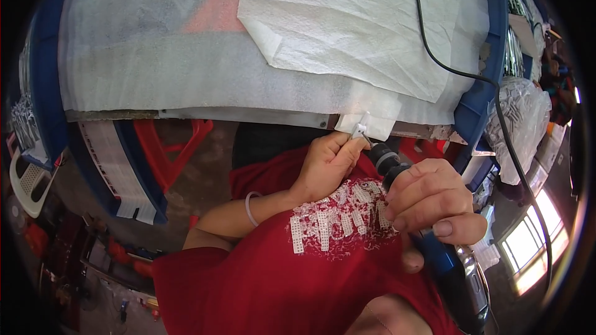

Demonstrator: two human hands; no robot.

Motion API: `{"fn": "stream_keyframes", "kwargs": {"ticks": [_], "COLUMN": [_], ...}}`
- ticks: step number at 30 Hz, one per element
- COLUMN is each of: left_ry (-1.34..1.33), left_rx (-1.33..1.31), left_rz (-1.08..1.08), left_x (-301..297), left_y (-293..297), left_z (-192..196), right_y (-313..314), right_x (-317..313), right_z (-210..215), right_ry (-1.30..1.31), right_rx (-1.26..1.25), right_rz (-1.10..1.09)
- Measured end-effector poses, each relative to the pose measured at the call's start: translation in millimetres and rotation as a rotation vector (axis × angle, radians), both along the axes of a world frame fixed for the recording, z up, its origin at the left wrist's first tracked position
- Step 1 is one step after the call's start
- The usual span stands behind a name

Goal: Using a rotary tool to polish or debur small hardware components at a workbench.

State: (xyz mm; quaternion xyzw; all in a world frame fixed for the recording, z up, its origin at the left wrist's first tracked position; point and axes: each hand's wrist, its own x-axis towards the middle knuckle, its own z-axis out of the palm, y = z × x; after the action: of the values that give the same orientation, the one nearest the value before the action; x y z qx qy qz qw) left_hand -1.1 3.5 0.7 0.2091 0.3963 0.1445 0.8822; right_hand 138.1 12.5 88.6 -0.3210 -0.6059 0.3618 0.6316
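Observation:
Just over the near edge of the covered table, my left hand [329, 164] pinches a small whitish metal-looking part [359, 129] between thumb and fingertips. The part is too small to make out its exact kind. My right hand [431, 201] is wrapped round a blue and black electric screwdriver [442, 260], which has a lever along its side. Its black nose [386, 159] points up and left at the pinched part; whether the bit touches it cannot be told. A small white paper piece [380, 125] lies under the part at the table edge.
A large white sheet [354, 18] covers the worktable [118, 80]. A black cable [453, 69] runs over it and down the right. Blue crates [46, 74] flank both sides, with a clear bag of small parts [518, 118] at right. A red stool [171, 155] stands below the table's left.

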Motion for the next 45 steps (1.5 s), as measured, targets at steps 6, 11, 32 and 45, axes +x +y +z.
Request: {"fn": "stream_keyframes", "kwargs": {"ticks": [6, 11, 32, 45], "left_ry": [-0.035, -0.024, -0.034, -0.004], "left_rx": [-0.053, -0.069, -0.036, -0.044], "left_rz": [0.031, 0.041, 0.029, 0.026], "left_x": [2, 4, 3, 4], "left_y": [2, 1, 3, 0], "left_z": [3, 2, 6, 3], "right_y": [3, 4, 0, 0], "right_x": [-1, -1, -1, 3], "right_z": [5, 2, 8, 2], "right_ry": [0.0, 0.017, -0.029, 0.006], "right_rx": [-0.018, -0.014, -0.017, -0.02], "right_rz": [0.016, 0.019, -0.036, -0.021]}}
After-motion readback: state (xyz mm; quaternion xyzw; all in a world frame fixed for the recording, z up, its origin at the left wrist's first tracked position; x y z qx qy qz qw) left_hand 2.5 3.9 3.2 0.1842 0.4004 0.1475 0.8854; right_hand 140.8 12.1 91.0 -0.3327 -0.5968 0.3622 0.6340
